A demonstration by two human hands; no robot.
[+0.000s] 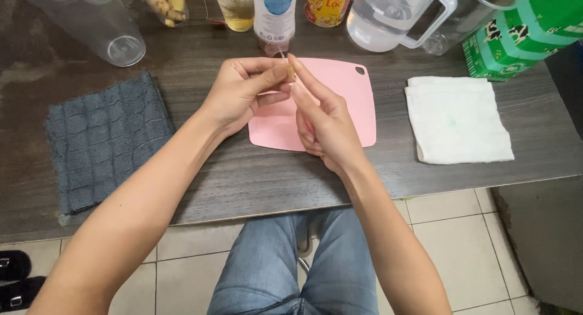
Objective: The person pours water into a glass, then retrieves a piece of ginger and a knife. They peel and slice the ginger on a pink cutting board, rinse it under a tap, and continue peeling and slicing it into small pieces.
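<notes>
Both hands meet over the pink cutting board [340, 118]; left hand [240, 93] and right hand [325, 124] pinch together on a small tan piece [289, 69]; bare tabletop [255, 175] at six o'clock; white-labelled bottle [274, 11] at twelve; green carton [522, 30] at two.

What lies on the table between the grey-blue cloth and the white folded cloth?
In the head view, the pink cutting board lies between the grey-blue cloth and the white folded cloth; above it both hands pinch a small tan piece.
</notes>
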